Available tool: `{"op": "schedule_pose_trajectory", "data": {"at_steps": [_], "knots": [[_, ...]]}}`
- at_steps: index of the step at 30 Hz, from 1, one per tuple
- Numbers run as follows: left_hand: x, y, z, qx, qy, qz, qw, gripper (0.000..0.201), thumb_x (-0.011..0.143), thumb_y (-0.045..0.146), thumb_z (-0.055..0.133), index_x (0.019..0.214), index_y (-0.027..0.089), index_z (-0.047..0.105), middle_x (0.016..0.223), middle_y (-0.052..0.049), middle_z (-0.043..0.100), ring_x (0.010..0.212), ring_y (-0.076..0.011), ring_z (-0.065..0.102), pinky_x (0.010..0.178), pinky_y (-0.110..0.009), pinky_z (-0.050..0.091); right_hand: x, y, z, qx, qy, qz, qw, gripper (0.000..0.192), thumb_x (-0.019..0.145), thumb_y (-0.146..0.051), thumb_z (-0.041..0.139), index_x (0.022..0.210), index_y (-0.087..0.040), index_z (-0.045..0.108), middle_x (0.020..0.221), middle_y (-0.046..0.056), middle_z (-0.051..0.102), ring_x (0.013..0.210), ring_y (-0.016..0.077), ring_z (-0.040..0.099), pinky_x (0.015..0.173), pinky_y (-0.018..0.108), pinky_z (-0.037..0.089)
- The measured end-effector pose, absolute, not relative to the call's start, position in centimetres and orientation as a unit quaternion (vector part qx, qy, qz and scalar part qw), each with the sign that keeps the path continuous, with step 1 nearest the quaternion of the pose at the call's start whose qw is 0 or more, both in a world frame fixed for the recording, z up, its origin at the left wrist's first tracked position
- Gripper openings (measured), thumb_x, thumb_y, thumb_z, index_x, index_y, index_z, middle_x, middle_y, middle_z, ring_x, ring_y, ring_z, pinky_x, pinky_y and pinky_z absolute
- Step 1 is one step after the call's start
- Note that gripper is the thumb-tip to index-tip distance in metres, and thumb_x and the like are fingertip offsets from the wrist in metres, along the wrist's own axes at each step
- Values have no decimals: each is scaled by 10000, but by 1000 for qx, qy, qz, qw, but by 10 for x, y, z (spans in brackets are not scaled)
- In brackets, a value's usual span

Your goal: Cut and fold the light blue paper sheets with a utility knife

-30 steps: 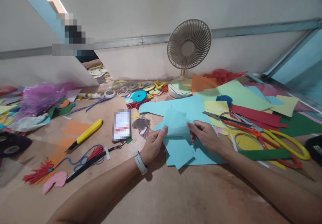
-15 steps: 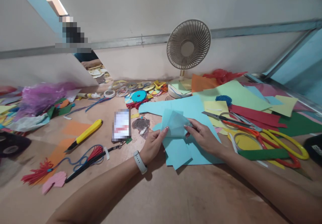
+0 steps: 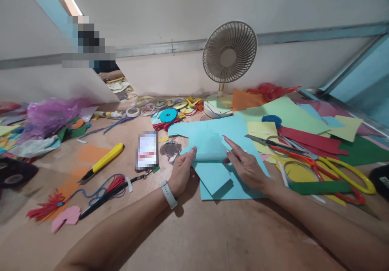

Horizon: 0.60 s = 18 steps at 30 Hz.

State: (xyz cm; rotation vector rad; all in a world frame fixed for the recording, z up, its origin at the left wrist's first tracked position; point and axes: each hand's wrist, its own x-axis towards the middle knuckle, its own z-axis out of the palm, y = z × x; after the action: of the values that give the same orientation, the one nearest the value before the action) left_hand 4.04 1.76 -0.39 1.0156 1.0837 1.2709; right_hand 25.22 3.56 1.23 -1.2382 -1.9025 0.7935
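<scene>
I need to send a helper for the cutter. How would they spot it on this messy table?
Start at the white fan by the wall, then look left and nearer, past the phone. The yellow utility knife lies slanted on bare table, the only long yellow bar there.

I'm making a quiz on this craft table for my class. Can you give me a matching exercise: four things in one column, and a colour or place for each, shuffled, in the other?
Things:
1. utility knife
2. desk fan
3. folded paper
4. large scissors

Colour or place:
A. light blue, between the left hand and the right hand
B. yellow body, lying left of the blurred card
C. orange and yellow handles, on the coloured sheets at the right
D. beige, standing at the back by the wall

Pairs: 1-B, 2-D, 3-A, 4-C
</scene>
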Motion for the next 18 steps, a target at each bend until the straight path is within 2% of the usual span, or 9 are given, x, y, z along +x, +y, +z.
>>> {"op": "schedule_pose_trajectory", "data": {"at_steps": [3,5,6,8,10,14,18], "knots": [[41,16,-3,433,449,541,564,566,807,650,684,572,175,485,496,45,446,441,-77,386,432,-224,309,254,38,11,-488,-687,358,402,458,980,-495,386,1310,-216,539,707,-5,648,678,180,593,682,296,472],[42,14,-2,442,443,535,568,566,796,648,698,565,170,503,493,38,461,439,-81,404,430,-227,321,255,41,11,-495,-658,379,422,402,976,-557,381,1000,-225,606,666,-18,580,626,158,536,614,274,437],[42,13,-1,447,441,530,570,569,791,645,707,553,169,502,486,36,461,434,-84,411,425,-229,323,254,42,11,-494,-655,383,425,408,962,-582,408,845,-228,574,648,-24,543,607,148,506,593,269,419],[42,12,-1,454,436,524,574,574,784,636,720,535,170,496,477,33,456,424,-86,415,417,-233,323,253,43,12,-486,-664,389,415,440,925,-597,492,682,-230,484,614,-34,494,588,135,468,583,264,399],[41,12,-3,455,433,524,575,575,792,626,720,529,170,490,480,30,457,424,-87,419,419,-236,331,251,43,14,-477,-680,387,401,435,913,-571,532,652,-228,478,608,-35,496,592,135,470,599,266,397],[40,16,-9,439,431,539,575,567,835,624,675,550,173,481,485,35,439,429,-86,402,426,-234,323,251,39,20,-446,-723,368,378,428,934,-558,477,675,-228,560,651,-6,577,631,156,522,659,291,417],[40,16,-8,436,431,546,571,534,836,616,676,593,163,532,544,22,486,485,-93,421,477,-240,357,255,38,22,-429,-729,386,368,576,925,-665,377,609,-229,578,575,15,578,579,170,539,637,313,440]]}}
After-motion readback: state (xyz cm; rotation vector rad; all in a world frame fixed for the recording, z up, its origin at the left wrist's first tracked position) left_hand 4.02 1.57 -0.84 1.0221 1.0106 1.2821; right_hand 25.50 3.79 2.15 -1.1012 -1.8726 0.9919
